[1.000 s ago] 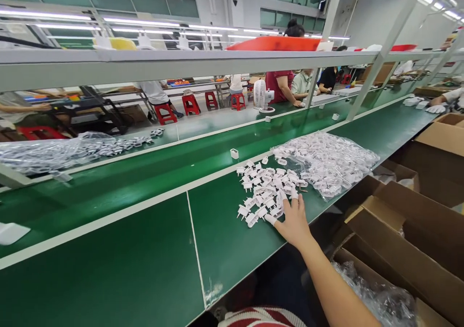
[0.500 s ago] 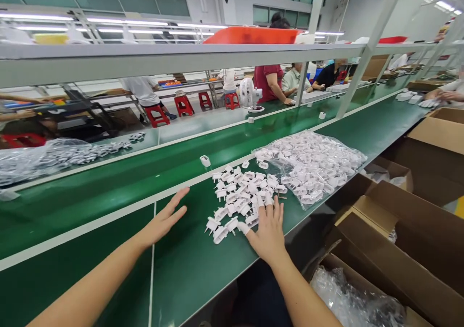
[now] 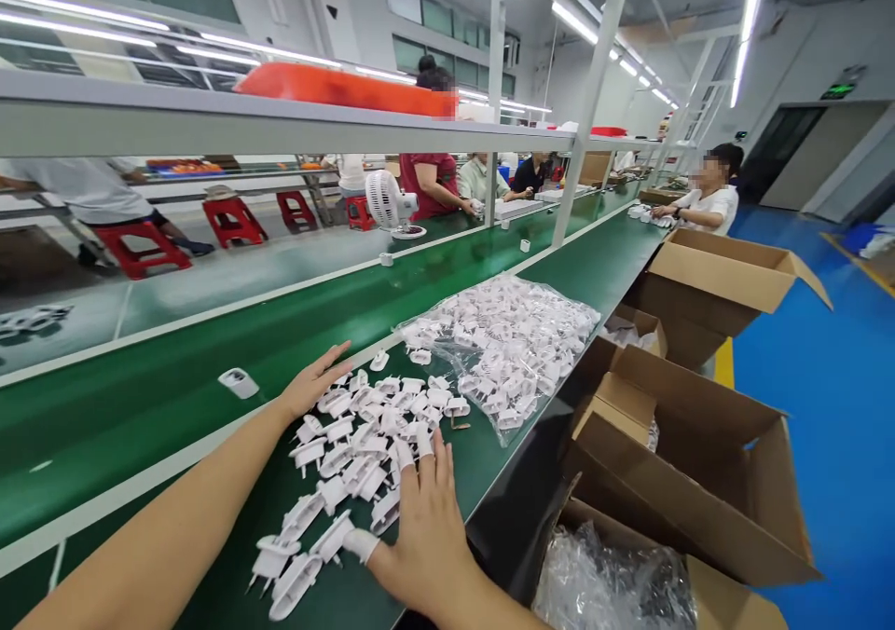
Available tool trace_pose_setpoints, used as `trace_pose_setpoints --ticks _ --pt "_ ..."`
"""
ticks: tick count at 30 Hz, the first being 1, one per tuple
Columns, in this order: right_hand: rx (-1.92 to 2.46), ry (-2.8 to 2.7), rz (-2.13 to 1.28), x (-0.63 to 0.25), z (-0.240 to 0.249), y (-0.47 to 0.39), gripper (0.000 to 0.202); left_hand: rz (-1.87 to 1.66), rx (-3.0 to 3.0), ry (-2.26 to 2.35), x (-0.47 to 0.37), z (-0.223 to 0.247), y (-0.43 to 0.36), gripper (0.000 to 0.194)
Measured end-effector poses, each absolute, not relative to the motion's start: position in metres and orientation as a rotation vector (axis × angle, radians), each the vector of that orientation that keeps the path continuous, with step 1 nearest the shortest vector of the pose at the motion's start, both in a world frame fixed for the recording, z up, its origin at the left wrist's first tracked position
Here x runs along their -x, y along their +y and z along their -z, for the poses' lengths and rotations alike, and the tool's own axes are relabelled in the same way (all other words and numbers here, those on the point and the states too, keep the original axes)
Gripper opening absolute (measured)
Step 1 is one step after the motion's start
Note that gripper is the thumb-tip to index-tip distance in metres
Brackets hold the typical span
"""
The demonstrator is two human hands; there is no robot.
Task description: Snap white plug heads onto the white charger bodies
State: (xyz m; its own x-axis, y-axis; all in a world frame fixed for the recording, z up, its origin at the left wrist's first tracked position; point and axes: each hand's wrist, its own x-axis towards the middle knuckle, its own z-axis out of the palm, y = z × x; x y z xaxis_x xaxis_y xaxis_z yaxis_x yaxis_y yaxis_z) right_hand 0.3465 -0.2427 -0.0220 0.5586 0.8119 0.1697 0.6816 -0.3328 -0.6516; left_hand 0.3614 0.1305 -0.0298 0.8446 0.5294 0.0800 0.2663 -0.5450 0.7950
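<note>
Loose white plastic plug parts (image 3: 364,434) with thin pins are spread over the green work surface. My right hand (image 3: 419,527) rests at their near right side, fingers spread; its thumb and two fingers wear white finger covers. At the far left edge of the parts is my left hand (image 3: 314,383), fingers stretched out and nothing held. Behind the parts, to the right, an open clear bag (image 3: 517,341) is full of similar white pieces. A small metal piece (image 3: 460,422) lies just beyond my right fingertips.
Cardboard boxes (image 3: 699,453) stand along the right side, one with crumpled clear plastic (image 3: 608,574). A white piece (image 3: 239,383) sits on the green belt (image 3: 174,369). Beyond are a white fan (image 3: 388,201), an overhead shelf (image 3: 280,136) and several people; one (image 3: 706,201) sits far right.
The view has turned to the right and come nearer the parts. My left hand has moved from beside the parts to their far left edge. My right hand still lies at the near side.
</note>
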Motion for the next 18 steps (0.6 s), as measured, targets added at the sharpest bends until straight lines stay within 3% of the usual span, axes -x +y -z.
trace_pose_setpoints --ticks 12,15,18 --pt "2.112 -1.153 -0.199 -0.345 0.015 -0.246 0.07 -0.222 -2.22 0.335 -0.392 0.009 0.077 0.086" --pt "2.115 -1.13 -0.157 -0.344 0.019 -0.245 0.064 -0.38 -2.32 0.41 -0.371 -0.008 0.078 0.093" --pt "2.121 -1.102 -0.121 -0.343 0.023 -0.243 0.06 -0.754 -2.4 0.685 -0.328 -0.024 0.093 0.104"
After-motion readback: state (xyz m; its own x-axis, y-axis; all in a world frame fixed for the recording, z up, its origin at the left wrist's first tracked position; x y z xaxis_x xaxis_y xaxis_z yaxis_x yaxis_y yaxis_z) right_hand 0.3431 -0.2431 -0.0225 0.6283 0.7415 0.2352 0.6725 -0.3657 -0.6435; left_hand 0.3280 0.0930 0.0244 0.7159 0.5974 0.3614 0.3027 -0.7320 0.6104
